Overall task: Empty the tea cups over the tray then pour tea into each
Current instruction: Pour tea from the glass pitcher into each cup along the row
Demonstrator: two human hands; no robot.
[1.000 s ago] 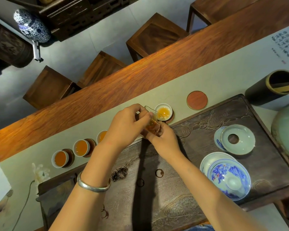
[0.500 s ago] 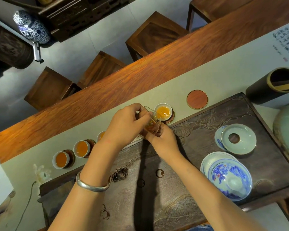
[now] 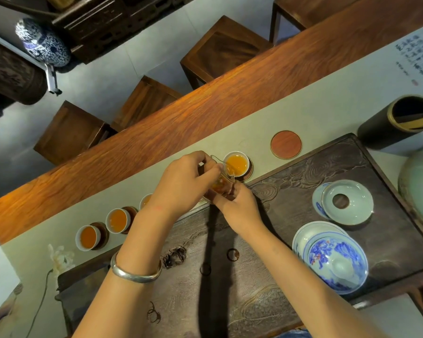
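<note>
Fingers of the left hand (image 3: 183, 181) curled around a glass pitcher (image 3: 221, 185), tilted with its spout over a white cup (image 3: 237, 164) of amber tea. The right hand (image 3: 239, 208) apparently pinched the pitcher's base, though this was partly hidden. Further filled cups (image 3: 119, 220) stood left along the desk (image 3: 327, 113), beside the dark tray (image 3: 291, 191).

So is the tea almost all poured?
Nearly. Three cups on the left already hold tea. Both hands, left and right, tilt the glass pitcher at the fourth cup, which looks nearly full. One bare coaster stands beyond, with no cup.
</note>
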